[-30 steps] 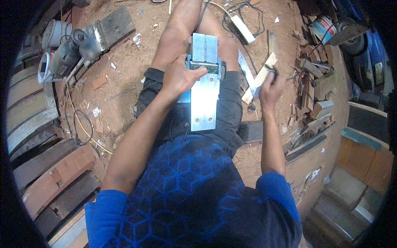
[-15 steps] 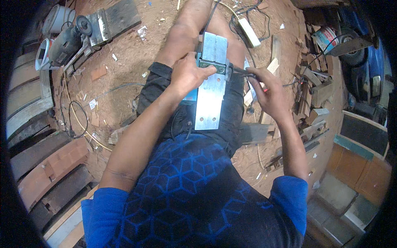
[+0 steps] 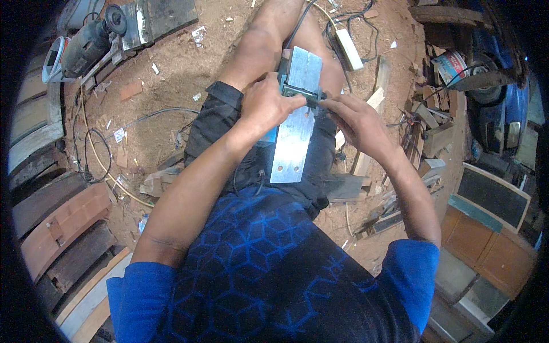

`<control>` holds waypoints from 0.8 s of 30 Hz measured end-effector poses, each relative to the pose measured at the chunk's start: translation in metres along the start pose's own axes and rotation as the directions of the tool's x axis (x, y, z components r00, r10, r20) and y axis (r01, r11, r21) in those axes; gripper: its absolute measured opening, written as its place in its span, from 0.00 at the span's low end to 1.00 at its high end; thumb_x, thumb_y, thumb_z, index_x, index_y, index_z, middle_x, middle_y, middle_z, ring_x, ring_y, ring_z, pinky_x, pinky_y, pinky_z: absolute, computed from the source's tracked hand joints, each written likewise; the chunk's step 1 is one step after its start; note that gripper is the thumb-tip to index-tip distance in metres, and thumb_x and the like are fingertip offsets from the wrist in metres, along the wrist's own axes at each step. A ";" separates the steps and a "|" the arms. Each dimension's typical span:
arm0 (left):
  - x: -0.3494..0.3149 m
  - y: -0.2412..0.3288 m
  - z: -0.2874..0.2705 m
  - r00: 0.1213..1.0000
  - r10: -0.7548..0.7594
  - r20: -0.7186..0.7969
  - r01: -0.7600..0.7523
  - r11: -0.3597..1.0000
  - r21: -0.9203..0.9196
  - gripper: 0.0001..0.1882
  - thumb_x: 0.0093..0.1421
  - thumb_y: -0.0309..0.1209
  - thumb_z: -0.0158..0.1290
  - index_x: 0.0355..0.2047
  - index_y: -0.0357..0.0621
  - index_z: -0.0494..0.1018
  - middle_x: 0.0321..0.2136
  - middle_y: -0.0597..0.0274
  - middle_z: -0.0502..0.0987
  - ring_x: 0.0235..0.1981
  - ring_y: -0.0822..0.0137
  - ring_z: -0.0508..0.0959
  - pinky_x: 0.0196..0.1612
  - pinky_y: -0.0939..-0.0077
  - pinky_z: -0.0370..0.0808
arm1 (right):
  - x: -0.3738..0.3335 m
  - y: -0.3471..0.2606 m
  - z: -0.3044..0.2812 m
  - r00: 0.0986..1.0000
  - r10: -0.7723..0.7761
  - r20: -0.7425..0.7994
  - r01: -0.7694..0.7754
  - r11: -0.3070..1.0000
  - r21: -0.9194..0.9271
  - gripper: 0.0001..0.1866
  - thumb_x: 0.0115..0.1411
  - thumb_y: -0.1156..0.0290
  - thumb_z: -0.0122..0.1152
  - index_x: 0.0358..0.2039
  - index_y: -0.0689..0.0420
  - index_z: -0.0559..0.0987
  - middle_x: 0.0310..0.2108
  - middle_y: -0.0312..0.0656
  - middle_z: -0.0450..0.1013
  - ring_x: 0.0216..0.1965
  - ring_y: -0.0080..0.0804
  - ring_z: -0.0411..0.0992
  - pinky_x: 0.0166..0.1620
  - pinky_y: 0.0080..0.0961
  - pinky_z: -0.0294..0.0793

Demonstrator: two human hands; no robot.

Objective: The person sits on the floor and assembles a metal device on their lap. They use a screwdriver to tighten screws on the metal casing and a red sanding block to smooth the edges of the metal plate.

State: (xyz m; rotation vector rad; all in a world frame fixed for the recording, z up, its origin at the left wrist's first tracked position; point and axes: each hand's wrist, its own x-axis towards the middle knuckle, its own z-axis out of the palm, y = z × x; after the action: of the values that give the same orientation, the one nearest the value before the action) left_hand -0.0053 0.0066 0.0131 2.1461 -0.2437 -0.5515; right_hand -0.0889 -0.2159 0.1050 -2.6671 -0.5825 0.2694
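Note:
An electric hand planer [image 3: 290, 150] lies upside down along my lap, its flat silvery sole facing up. Two small holes sit near the sole's closer end, and some blue body shows under its left edge. My left hand [image 3: 266, 103] grips the planer's left side, thumb laid over the sole by the dark cutter gap [image 3: 300, 91]. On the other side my right hand [image 3: 357, 121] has its fingers closed at the gap's right end, on a dark slim tool [image 3: 321, 103]. Most of that tool is hidden by the fingers, so its kind does not show.
An angle grinder [image 3: 86, 51] rests at the upper left beside a white bucket [image 3: 54, 60]. Past my right knee lies a white power strip [image 3: 349, 48] with tangled cords. Wood offcuts [image 3: 437, 134] pile up on the right; stacked boards [image 3: 68, 223] line the left.
My right hand has moved left, closer to the planer's cutter gap, and the dark tool shows less. The planer's far end has tipped slightly right. My left hand keeps its hold.

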 end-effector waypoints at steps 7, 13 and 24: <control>-0.004 0.005 -0.003 1.000 0.013 -0.026 -0.012 0.999 0.031 0.35 0.48 0.49 0.68 0.45 0.30 0.77 0.41 0.35 0.83 0.47 0.40 0.84 0.56 0.53 0.77 | 0.006 -0.015 -0.010 0.992 0.039 0.122 -0.042 0.999 0.027 0.18 0.66 0.76 0.64 0.56 0.58 0.79 0.41 0.49 0.79 0.36 0.50 0.79 0.41 0.41 0.80; -0.004 0.005 -0.001 1.000 0.000 -0.023 0.000 1.000 0.014 0.35 0.48 0.48 0.68 0.46 0.29 0.76 0.41 0.34 0.83 0.47 0.39 0.84 0.56 0.52 0.77 | 0.000 -0.026 0.016 0.930 0.363 0.065 -0.357 0.845 0.398 0.15 0.71 0.74 0.62 0.56 0.62 0.78 0.38 0.47 0.81 0.35 0.27 0.81 0.40 0.30 0.81; -0.004 -0.003 -0.008 0.995 0.089 0.051 -0.089 0.996 -0.002 0.42 0.54 0.52 0.66 0.57 0.28 0.72 0.44 0.36 0.83 0.49 0.44 0.84 0.55 0.56 0.79 | -0.004 -0.041 0.016 0.886 0.459 -0.070 -0.390 0.817 0.424 0.21 0.65 0.78 0.64 0.58 0.61 0.78 0.41 0.55 0.82 0.40 0.40 0.82 0.44 0.33 0.80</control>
State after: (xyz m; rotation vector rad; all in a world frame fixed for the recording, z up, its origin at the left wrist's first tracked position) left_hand -0.0053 0.0155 0.0161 2.1124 -0.3663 -0.5551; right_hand -0.1113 -0.1783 0.1084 -2.3497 0.1323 0.2488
